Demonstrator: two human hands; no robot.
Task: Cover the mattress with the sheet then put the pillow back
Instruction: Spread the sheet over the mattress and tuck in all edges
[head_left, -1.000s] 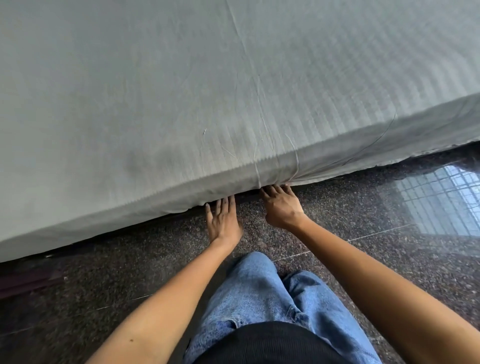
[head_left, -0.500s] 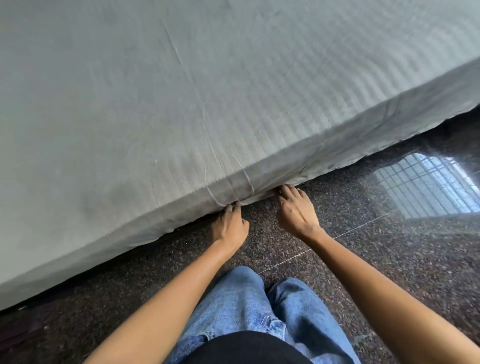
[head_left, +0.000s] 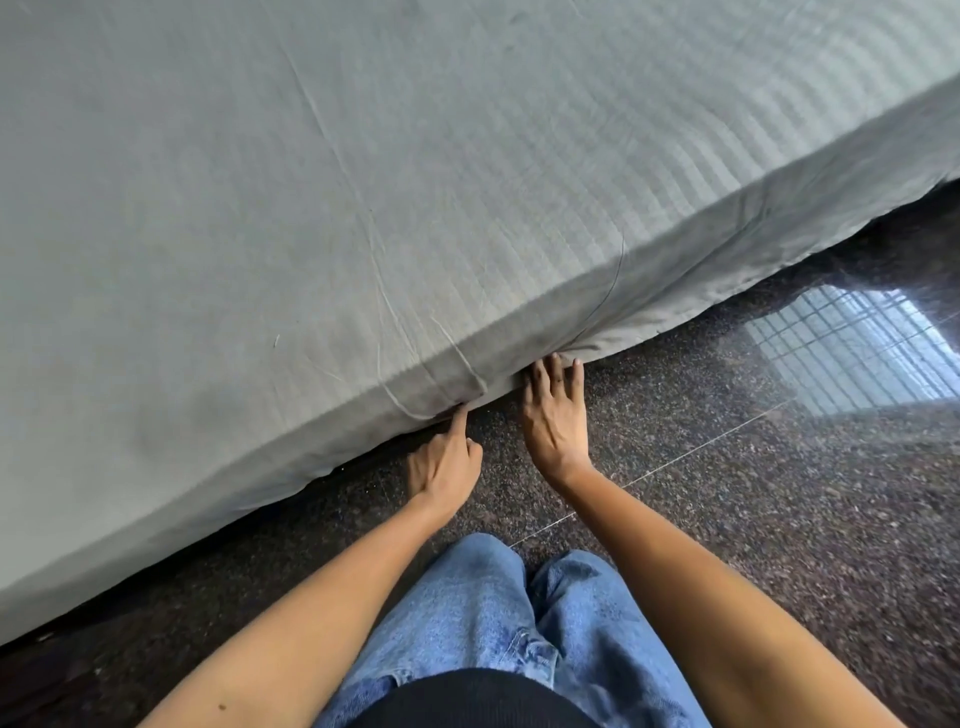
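Note:
A grey striped sheet (head_left: 415, 208) lies over the mattress and hangs down its near side to the floor. My left hand (head_left: 444, 462) is at the bottom edge of the sheet, index finger stretched out and touching the hem, the other fingers curled. My right hand (head_left: 556, 415) lies flat on the floor beside it, fingers apart, fingertips under the hanging edge of the sheet. Neither hand grips the cloth. No pillow is in view.
The floor (head_left: 727, 493) is dark polished speckled stone, with a bright window reflection (head_left: 852, 348) at the right. My knees in blue jeans (head_left: 493, 613) are close to the mattress side.
Both hands have shifted right along the sheet's bottom edge. My left hand went from a closed grip at the hem to one pointing finger; my right hand has flattened with its fingertips under the sheet.

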